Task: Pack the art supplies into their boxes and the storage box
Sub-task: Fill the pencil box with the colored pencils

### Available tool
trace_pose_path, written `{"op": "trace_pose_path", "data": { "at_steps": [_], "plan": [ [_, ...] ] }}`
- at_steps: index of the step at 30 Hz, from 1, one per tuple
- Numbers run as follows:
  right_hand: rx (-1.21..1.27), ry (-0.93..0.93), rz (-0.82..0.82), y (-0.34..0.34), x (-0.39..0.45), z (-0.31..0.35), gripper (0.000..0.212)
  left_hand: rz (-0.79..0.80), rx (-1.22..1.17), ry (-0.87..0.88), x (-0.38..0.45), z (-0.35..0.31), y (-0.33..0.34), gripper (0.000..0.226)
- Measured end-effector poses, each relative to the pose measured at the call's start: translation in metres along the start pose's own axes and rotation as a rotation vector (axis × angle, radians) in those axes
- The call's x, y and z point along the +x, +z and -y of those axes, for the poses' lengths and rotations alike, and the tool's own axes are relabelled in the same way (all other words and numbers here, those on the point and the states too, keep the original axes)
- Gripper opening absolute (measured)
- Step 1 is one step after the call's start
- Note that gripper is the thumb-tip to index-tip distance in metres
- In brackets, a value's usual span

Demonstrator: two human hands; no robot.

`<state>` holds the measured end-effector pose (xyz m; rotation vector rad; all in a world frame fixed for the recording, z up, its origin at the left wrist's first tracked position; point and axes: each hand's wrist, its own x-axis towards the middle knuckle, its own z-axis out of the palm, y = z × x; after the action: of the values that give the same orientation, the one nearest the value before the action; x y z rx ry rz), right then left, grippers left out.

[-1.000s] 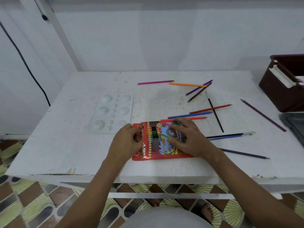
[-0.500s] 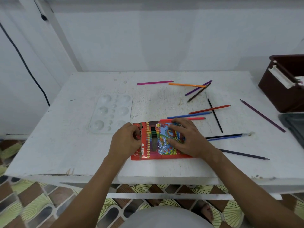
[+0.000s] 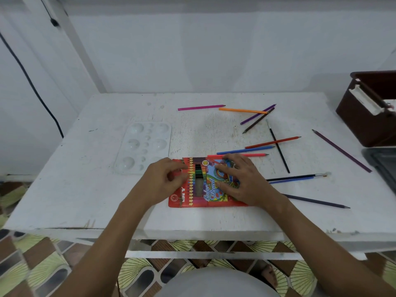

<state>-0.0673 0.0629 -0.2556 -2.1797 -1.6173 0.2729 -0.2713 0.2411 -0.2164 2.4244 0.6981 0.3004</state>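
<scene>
Likely home room, plain hobby corner — not studio or shop. Rough white-painted tabletop [image 3: 85, 200], scuffed and chipped at edge, against bare white walls [image 3: 214, 56]. Patterned floor tiles [image 3: 32, 264] below, brown and yellow fan motif. Black cable [image 3: 32, 82] hanging down left wall. Coloured pencils [image 3: 242, 110], plastic paint palette [image 3: 143, 146] scattered — domestic craft use.

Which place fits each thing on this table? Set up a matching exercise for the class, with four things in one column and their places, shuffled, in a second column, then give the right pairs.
Things
1. pencil box
2. paint tray
3. pink pencil
4. brown box

Places
A. at the table's right edge
B. near the table's far side, left of the orange pencil
C. under both hands
D. left of the pencil box, flat on the table

Pairs: 1-C, 2-D, 3-B, 4-A
</scene>
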Motion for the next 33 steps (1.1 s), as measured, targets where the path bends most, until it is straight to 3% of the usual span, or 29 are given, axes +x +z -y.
{"op": "trace_pose_path", "data": {
  "at_steps": [6, 10, 14, 22, 29, 33],
  "plan": [
    [0.011, -0.006, 0.003, -0.002, 0.001, -0.001, 0.068, 0.081, 0.055, -0.006, 0.008, -0.001, 0.005, 0.023],
    [0.022, -0.027, -0.022, -0.004, 0.004, -0.003, 0.066, 0.021, 0.063, 0.003, 0.046, -0.014, -0.007, 0.019],
    [0.036, -0.031, -0.032, -0.004, 0.005, -0.003, 0.063, -0.027, 0.137, 0.03, 0.119, -0.018, -0.001, 0.03],
    [0.045, -0.046, -0.049, -0.005, 0.003, -0.005, 0.06, 0.196, 0.424, 0.122, 0.234, -0.039, 0.03, 0.058],
    [0.063, -0.054, -0.078, -0.003, 0.002, -0.007, 0.056, 0.27, 0.507, 0.178, 0.272, -0.048, 0.055, 0.045],
    [0.063, -0.059, -0.075, -0.003, 0.003, -0.007, 0.057, 0.167, 0.493, 0.207, 0.271, -0.05, 0.051, 0.028]
  ]
}}
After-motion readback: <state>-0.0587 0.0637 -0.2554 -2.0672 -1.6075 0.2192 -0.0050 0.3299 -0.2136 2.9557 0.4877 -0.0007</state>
